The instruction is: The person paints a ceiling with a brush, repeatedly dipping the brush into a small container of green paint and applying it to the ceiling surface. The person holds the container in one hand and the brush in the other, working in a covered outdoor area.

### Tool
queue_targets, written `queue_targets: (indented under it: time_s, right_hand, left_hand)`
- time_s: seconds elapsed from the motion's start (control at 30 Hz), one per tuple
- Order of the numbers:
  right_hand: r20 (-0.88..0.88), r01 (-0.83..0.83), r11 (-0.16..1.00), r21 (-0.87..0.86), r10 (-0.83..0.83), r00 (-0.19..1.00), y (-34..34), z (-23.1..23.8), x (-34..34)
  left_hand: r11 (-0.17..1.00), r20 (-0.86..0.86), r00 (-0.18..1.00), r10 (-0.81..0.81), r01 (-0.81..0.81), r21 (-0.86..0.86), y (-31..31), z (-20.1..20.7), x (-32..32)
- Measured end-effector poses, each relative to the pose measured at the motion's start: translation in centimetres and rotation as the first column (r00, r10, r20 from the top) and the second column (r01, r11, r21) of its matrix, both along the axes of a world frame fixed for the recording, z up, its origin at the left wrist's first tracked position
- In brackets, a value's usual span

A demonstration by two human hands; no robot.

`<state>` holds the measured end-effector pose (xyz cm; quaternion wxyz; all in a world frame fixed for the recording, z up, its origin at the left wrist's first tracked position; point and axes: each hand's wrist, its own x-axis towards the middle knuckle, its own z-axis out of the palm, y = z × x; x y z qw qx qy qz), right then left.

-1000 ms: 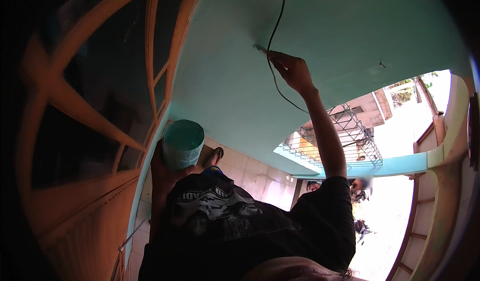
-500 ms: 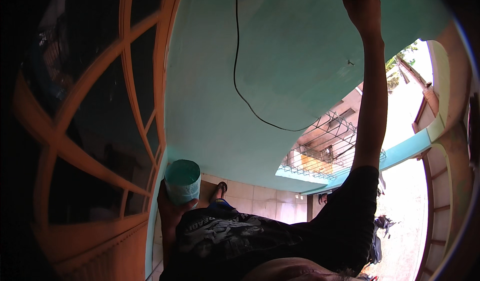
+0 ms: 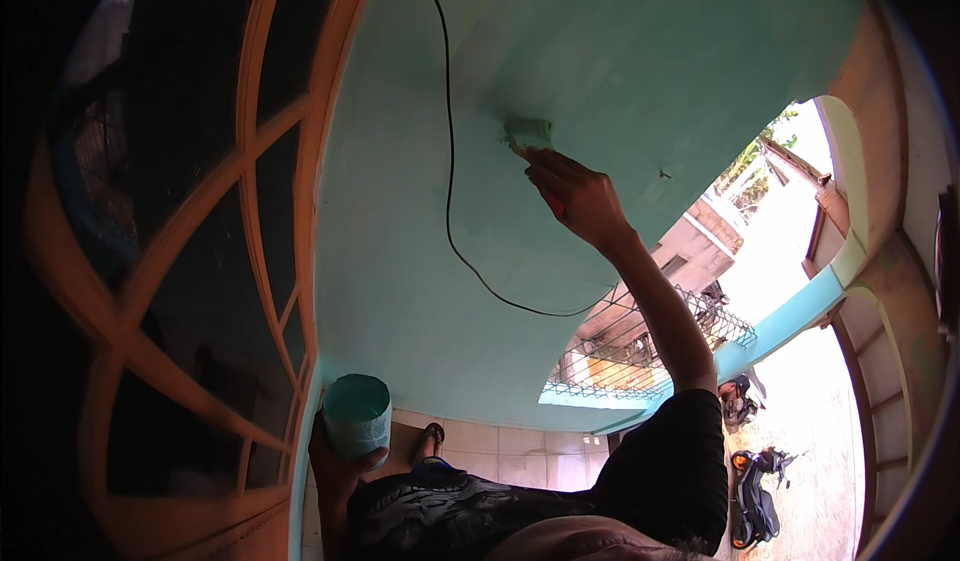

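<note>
My right hand (image 3: 580,199) is closed round the handle of a paintbrush (image 3: 528,133). Its bristles, loaded with green paint, press against the turquoise wall (image 3: 390,221), right of a hanging black cable. Something red shows at the palm of that hand. Low on the left, my left hand (image 3: 335,466) grips a cylindrical paint container (image 3: 358,431) from below and the side. Turquoise paint coats its inside, and its pale outer wall is smeared. Most of the left fingers are hidden behind it.
A black cable (image 3: 449,181) runs down the wall to a wire grille (image 3: 640,346) over an opening. Orange-framed dark window panes (image 3: 225,261) stand close on the left. A small fixture (image 3: 664,174) sticks out of the wall. Parked motorcycles (image 3: 757,501) are outside at right.
My right hand has come down and left from the top edge, and the brush now shows against the wall. My left hand still holds the container. The whole view has shifted somewhat.
</note>
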<state>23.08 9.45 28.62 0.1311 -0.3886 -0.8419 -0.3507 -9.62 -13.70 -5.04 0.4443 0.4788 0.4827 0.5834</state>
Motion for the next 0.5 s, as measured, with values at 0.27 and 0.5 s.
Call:
queue_targets:
  time_s: [0.27, 0.5]
  right_hand:
    - [-0.502, -0.195, 0.865, -0.463, -0.074, 0.862, 4.6, 19.1, -1.5]
    - [-0.454, -0.139, 0.986, -0.086, 0.086, 0.887, 4.3, 34.3, -2.7]
  left_hand:
    - [0.998, 0.029, 0.998, -0.055, 0.054, 0.01, 0.9, 1.2, -0.2]
    - [0.999, 0.047, 0.998, -0.044, 0.042, 0.029, 1.2, 0.1, 1.1]
